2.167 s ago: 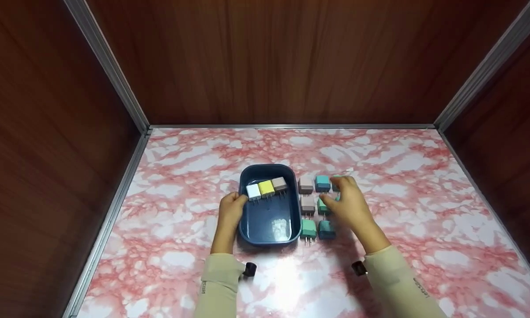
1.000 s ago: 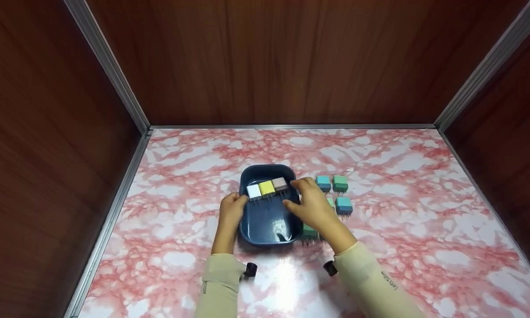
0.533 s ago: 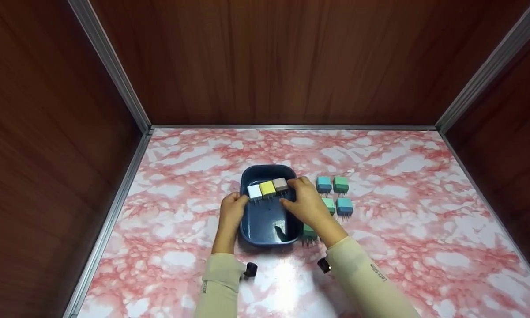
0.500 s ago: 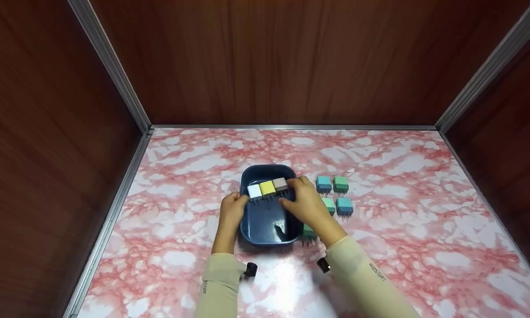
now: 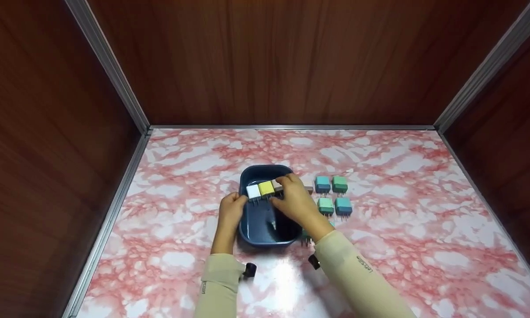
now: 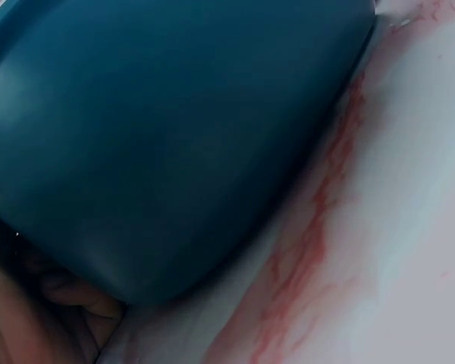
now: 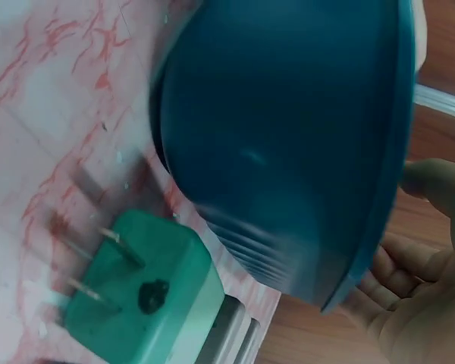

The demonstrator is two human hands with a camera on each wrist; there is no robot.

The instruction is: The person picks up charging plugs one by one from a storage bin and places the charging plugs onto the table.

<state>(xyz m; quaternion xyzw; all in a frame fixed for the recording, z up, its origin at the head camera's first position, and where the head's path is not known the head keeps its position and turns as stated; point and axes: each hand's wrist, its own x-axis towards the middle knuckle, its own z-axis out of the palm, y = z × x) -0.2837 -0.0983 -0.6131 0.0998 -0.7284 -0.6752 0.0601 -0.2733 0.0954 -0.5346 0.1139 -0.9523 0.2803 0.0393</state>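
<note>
My left hand grips the left rim of a dark blue plastic tub, thumb at the rim and fingers against its outer wall. Inside the tub, a white charger plug, a yellow charger plug and a grey-brown charger plug sit in a slanted row, prongs toward me. My right hand reaches over the right rim; its thumb and index finger are on either side of the grey-brown plug. I cannot tell whether they pinch it. From the right wrist, the tub wall hides the fingertips.
Right of the tub stand several more plugs, among them a blue plug, a green plug, a mint plug and another blue plug. A pale plug is partly behind my right hand. Wood-grain panels enclose the marbled table.
My right hand has moved left from above the plugs on the table, across the tub's right rim, to the grey-brown plug. The left hand and tub have stayed put.
</note>
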